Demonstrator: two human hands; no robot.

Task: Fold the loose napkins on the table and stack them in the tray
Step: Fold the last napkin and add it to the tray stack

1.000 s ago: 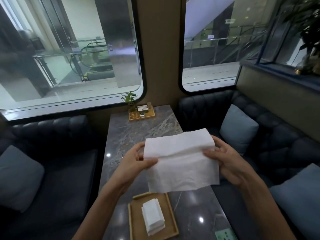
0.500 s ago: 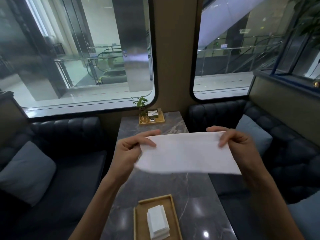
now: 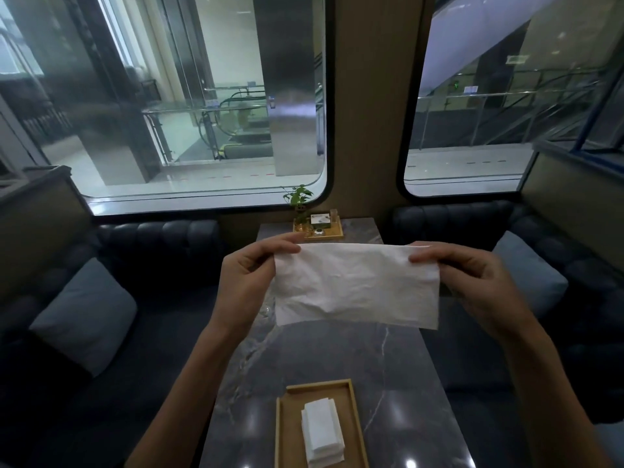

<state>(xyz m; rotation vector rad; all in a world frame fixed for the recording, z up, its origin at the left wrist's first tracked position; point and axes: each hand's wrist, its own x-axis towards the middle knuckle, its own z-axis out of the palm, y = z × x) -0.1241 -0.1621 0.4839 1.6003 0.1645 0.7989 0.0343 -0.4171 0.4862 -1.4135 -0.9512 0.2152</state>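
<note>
A white napkin (image 3: pixel 354 285) hangs stretched in the air above the grey marble table (image 3: pixel 398 366), folded into a wide rectangle. My left hand (image 3: pixel 246 275) pinches its upper left corner and my right hand (image 3: pixel 472 282) pinches its upper right corner. Below, near the table's front edge, a wooden tray (image 3: pixel 287 430) holds a small stack of folded white napkins (image 3: pixel 320 434). Neither hand touches the tray.
A second small wooden tray (image 3: pixel 334 235) with a potted plant (image 3: pixel 299 197) and a small box stands at the table's far end under the windows. Dark padded benches with blue cushions (image 3: pixel 84 315) flank the table on both sides.
The napkin went from hanging half-open in front of me to a flatter, wider fold held by its top corners. My hands rose and spread apart. The view tilted upward.
</note>
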